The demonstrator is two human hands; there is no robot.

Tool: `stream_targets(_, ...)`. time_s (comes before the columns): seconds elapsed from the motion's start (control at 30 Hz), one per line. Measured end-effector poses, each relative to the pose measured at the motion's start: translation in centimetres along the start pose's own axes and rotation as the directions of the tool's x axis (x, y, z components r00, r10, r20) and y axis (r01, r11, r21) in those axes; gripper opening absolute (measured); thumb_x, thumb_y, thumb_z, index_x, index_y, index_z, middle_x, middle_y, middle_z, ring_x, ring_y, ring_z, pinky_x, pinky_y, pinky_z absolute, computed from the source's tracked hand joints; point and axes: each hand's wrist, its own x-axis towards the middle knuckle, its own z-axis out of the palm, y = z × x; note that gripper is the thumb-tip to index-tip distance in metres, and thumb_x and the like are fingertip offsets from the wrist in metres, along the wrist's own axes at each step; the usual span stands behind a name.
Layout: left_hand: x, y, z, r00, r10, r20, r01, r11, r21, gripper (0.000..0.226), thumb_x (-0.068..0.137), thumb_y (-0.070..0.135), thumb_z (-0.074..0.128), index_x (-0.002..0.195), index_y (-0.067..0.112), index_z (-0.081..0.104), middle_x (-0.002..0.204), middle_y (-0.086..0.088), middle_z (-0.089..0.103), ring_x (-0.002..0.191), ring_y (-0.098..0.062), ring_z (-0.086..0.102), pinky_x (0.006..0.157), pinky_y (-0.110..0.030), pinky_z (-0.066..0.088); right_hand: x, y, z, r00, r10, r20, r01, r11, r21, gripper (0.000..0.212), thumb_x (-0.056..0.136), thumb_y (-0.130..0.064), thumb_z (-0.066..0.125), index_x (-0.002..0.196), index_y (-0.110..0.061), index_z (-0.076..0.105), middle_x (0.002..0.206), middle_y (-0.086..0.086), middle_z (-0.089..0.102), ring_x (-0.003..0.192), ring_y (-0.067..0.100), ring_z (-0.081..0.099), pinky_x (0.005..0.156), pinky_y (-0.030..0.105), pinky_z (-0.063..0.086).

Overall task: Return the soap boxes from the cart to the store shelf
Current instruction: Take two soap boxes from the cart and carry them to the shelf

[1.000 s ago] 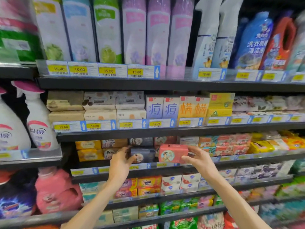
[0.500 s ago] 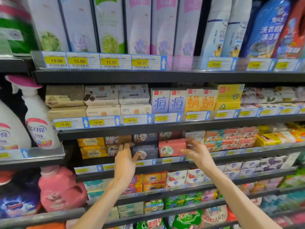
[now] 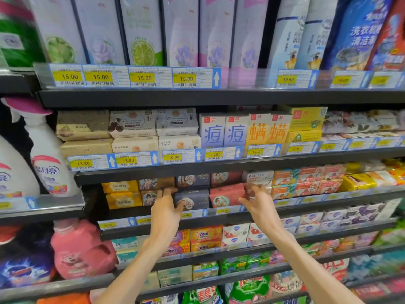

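Note:
A pink-red soap box [image 3: 225, 195] sits in the third shelf row [image 3: 306, 199], under another red box and beside a dark grey soap box [image 3: 192, 198]. My right hand [image 3: 256, 200] has its fingers curled around the pink box's right end. My left hand [image 3: 165, 207] rests against the left end of the dark grey box, fingers reaching up beside a brown box [image 3: 150, 197]. Whether my left hand grips the grey box or only touches it is unclear. The cart is out of view.
Yellow soap boxes [image 3: 122, 194] fill the left of the same row, orange and red ones [image 3: 306, 183] the right. Shelves above hold boxed soaps and tall refill pouches. White spray bottles [image 3: 47, 154] and a pink jug [image 3: 81, 249] stand at left.
The pink-red box has gone from in front of the shelf edge back into the row beside the grey box. Both hands moved forward with it; the view has closed in on the shelf.

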Motion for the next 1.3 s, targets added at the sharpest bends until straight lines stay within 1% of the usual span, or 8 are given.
stream_targets(0.07, 0.0, 0.0, 0.0, 1.000, 0.007, -0.001, -0.007, 1.000, -0.001, 0.034, 0.088, 0.029, 0.076, 0.117, 0.020, 0.060, 0.116, -0.003, 0.064, 0.096, -0.024, 0.070, 0.086, -0.043, 0.061, -0.2, 0.1, 0.4, 0.999, -0.010, -0.043, 0.008, 0.999, -0.040, 0.037, 0.089, -0.018, 0.073, 0.124, -0.017, 0.060, 0.105, -0.004, 0.058, 0.086, 0.005, 0.062, 0.082, 0.028, 0.055)
stream_targets(0.17, 0.0, 0.0, 0.0, 1.000, 0.021, -0.007, -0.021, 1.000, -0.007, 0.033, 0.088, 0.030, 0.076, 0.116, 0.021, 0.061, 0.114, -0.002, 0.064, 0.094, -0.023, 0.070, 0.085, -0.042, 0.061, -0.6, 0.1, 1.1, 0.996, -0.003, -0.093, -0.009, 0.992, -0.129, 0.031, 0.090, -0.021, 0.072, 0.117, -0.019, 0.057, 0.097, -0.005, 0.058, 0.076, 0.004, 0.057, 0.067, 0.024, 0.045)
stream_targets(0.23, -0.1, 0.0, -0.1, 1.000, 0.027, -0.006, -0.027, 1.000, -0.010, 0.033, 0.088, 0.030, 0.077, 0.116, 0.021, 0.061, 0.114, -0.002, 0.064, 0.094, -0.023, 0.071, 0.085, -0.041, 0.061, -0.9, 0.0, 1.4, 0.993, 0.023, -0.117, -0.035, 0.994, -0.101, 0.031, 0.091, -0.021, 0.071, 0.113, -0.021, 0.050, 0.093, -0.007, 0.058, 0.074, 0.006, 0.056, 0.061, 0.024, 0.041)
stream_targets(0.37, -0.1, 0.4, 0.0, 1.000, 0.026, 0.001, -0.026, 1.000, -0.016, 0.034, 0.088, 0.031, 0.077, 0.116, 0.019, 0.062, 0.114, -0.004, 0.063, 0.093, -0.025, 0.070, 0.086, -0.042, 0.060, -0.8, 0.4, 1.6, 0.987, -0.019, -0.162, -0.007, 0.987, -0.159, 0.028, 0.088, -0.023, 0.074, 0.103, -0.022, 0.051, 0.093, -0.005, 0.059, 0.085, 0.018, 0.057, 0.070, 0.033, 0.049)
stream_targets(0.57, 0.0, 0.5, 0.1, 1.000, 0.021, -0.004, -0.021, 1.000, -0.006, 0.034, 0.088, 0.030, 0.077, 0.116, 0.018, 0.063, 0.112, -0.004, 0.063, 0.092, -0.025, 0.069, 0.086, -0.043, 0.059, -0.1, 0.8, 1.5, 0.987, 0.022, -0.160, -0.039, 0.994, -0.107, 0.030, 0.085, -0.027, 0.077, 0.098, -0.026, 0.050, 0.086, -0.009, 0.062, 0.074, 0.011, 0.061, 0.065, 0.037, 0.053)
stream_targets(0.67, -0.1, 0.4, 0.2, 1.000, 0.025, -0.010, -0.025, 1.000, -0.007, 0.034, 0.088, 0.029, 0.077, 0.116, 0.019, 0.062, 0.112, -0.004, 0.063, 0.092, -0.025, 0.070, 0.085, -0.044, 0.060, 0.4, 0.7, 1.4, 0.986, 0.055, -0.154, -0.069, 0.994, -0.089, 0.030, 0.085, -0.026, 0.077, 0.091, -0.024, 0.048, 0.081, -0.005, 0.062, 0.068, 0.012, 0.060, 0.059, 0.036, 0.050)
stream_targets(0.83, 0.0, 0.4, 0.4, 1.000, 0.013, -0.006, -0.013, 1.000, -0.003, 0.034, 0.088, 0.029, 0.077, 0.117, 0.020, 0.062, 0.116, -0.003, 0.062, 0.094, -0.025, 0.070, 0.086, -0.043, 0.060, 0.6, 0.4, 1.8, 0.984, 0.051, -0.172, -0.072, 0.990, -0.122, 0.026, 0.088, -0.026, 0.073, 0.086, -0.020, 0.048, 0.069, -0.008, 0.058, 0.059, 0.009, 0.054, 0.049, 0.027, 0.034)
stream_targets(1.3, 0.0, 1.1, 0.5, 1.000, -0.017, 0.004, 0.017, 0.999, 0.037, 0.035, 0.089, 0.028, 0.076, 0.119, 0.022, 0.061, 0.122, -0.004, 0.060, 0.098, -0.026, 0.069, 0.087, -0.042, 0.060, 0.7, 0.6, 1.9, 0.991, 0.036, -0.132, -0.052, 0.992, -0.117, 0.019, 0.089, -0.030, 0.072, 0.084, -0.021, 0.055, 0.066, -0.011, 0.060, 0.062, 0.005, 0.055, 0.053, 0.029, 0.038)
